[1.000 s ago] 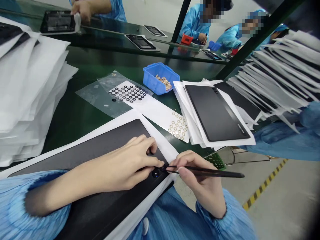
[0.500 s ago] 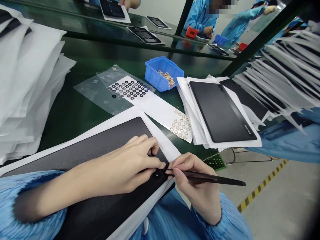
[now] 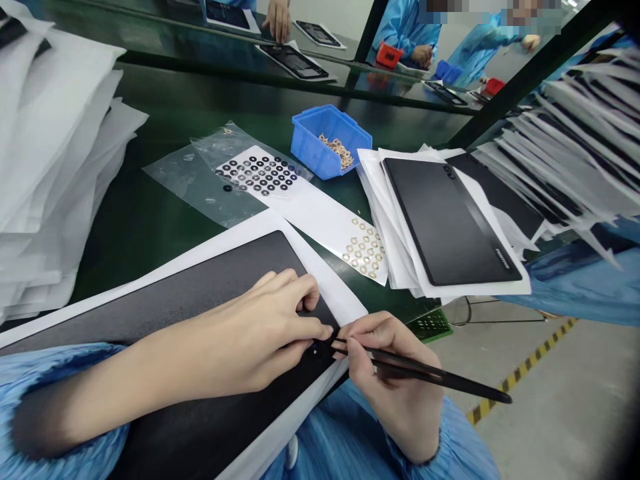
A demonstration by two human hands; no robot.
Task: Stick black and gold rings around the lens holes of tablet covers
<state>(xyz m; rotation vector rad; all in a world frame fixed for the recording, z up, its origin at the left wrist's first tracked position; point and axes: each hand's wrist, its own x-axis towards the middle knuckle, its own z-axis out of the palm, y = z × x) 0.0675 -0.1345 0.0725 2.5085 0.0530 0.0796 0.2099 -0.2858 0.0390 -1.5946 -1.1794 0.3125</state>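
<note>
Here, the right hand (image 3: pixel 397 400) is gripping slim black tweezers (image 3: pixel 453 380) at the right end of a flat, dark rectangular panel (image 3: pixel 225 277) lying on white paper (image 3: pixel 331 287), where the left hand (image 3: pixel 280 320), its pinch impossible to tell, is touching and ideally steadying it against slips.

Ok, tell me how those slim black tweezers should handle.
The slim black tweezers are likely light, being thin. Their narrow arms stand slightly apart, so probably flex when squeezed. They jut past the bare right hand, so might tip outward if loosened.
</note>
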